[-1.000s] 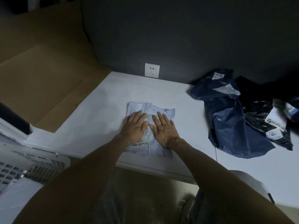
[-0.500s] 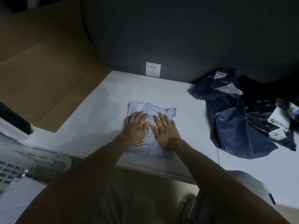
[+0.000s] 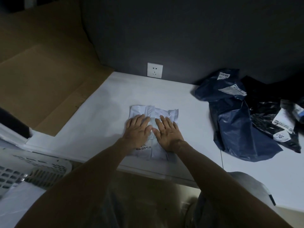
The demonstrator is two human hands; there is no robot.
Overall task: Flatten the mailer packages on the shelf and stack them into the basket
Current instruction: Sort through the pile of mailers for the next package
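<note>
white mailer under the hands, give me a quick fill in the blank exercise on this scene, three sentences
1. The left hand and right hand lie flat on a mailer whose colour is ____.
2. The dark blue mailer lies on the shelf to that one's ____.
3. The basket sits at the lower ____ of the view.

Missing words: white; right; left.

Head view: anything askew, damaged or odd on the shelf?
The dark blue mailer and black mailer lie crumpled, overlapping, at the right of the shelf. The white mailer, pressed by left hand and right hand, is creased.
</note>
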